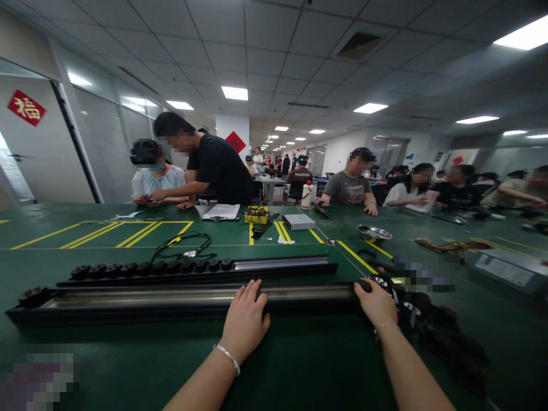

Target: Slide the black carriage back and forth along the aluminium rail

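Note:
A long black rail (141,298) with a shiny metal channel lies lengthwise in front of me. My left hand (247,319) lies over its near edge, fingers stretched forward and touching the channel. At the rail's right end, my right hand (379,305) is closed around a small black part (365,286); the fingers partly hide it. Black pieces (36,295) sit in the rail's far left end. Just behind is a second black rail (291,267), with a row of black round pieces (149,268) along its left and middle. More black pieces (440,319) are heaped beside my right hand.
On the green table (128,365) are a coiled black cable (184,245), a clipboard with paper (221,212), a yellow box (257,214), a grey box (298,221), a metal dish (374,232) and a large metal case (511,268). Other people work across the table.

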Motion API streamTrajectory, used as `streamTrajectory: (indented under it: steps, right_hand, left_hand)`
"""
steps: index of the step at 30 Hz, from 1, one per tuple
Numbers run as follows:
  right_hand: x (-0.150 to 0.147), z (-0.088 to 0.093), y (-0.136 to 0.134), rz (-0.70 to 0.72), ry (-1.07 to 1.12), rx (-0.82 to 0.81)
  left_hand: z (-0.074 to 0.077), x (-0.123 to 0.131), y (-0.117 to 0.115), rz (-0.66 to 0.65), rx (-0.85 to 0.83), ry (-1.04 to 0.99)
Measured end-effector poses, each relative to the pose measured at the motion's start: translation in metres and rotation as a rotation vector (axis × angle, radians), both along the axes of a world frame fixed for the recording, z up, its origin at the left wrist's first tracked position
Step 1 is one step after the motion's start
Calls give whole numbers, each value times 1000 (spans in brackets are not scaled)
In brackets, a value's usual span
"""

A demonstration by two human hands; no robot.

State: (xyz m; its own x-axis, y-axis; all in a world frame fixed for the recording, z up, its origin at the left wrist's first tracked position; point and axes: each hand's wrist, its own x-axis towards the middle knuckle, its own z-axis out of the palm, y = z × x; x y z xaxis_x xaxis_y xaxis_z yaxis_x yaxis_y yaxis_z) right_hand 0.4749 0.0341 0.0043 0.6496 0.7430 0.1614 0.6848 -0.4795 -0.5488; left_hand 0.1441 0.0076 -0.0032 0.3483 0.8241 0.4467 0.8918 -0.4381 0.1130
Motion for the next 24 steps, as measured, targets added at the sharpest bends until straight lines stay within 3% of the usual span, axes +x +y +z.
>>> streamTrajectory:
  steps: [24]
  right_hand:
    - [10,-1,-3,-84,-3,60]
  left_hand:
    - [2,0,-2,-1,6,-6]
